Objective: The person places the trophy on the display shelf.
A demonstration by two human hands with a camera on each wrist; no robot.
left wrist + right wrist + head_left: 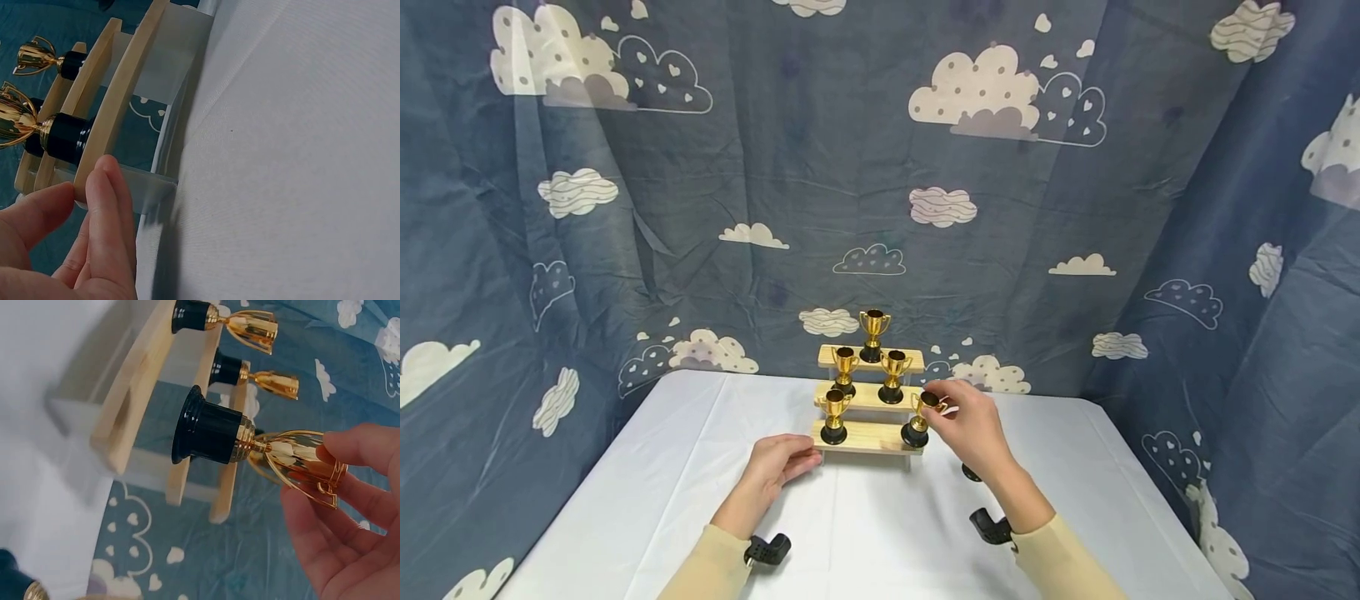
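A three-step wooden display stand (868, 437) with clear supports stands on the table. My left hand (778, 462) holds the left end of its lowest step, thumb and fingers on either side of the board (119, 94). My right hand (973, 421) pinches a small gold trophy cup (290, 456) by its bowl and handle. In the right wrist view its black base hangs apart from the lowest step, near the right end. Another trophy (835, 412) stands at the lowest step's left, two trophies (844, 364) on the middle step, and one trophy (873, 329) on top.
Another trophy (972, 472) is on the white-covered table (700, 467) at the right, mostly hidden behind my right forearm. A blue curtain (850, 167) with cloud prints hangs behind and at both sides. A black wrist device (990, 527) sits on each wrist.
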